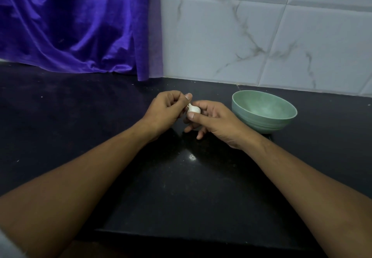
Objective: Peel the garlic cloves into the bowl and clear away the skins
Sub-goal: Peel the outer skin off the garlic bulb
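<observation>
Garlic clove (193, 109), white, is held above the black countertop (181, 187) between both hands, which meet over it: right hand (213, 121) pinches it with thumb and curled fingers, left hand (167, 110) pinches its skin at the pointed end. Green bowl (264, 111) stands on the counter just right of the right hand, not touching it; nothing is visible inside it. Purple cloth (76, 24) hangs at rear left, marbled wall tiles (261, 36) behind the bowl.

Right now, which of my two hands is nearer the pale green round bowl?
The right hand, beside the bowl; the left hand sits beyond the white garlic.
</observation>
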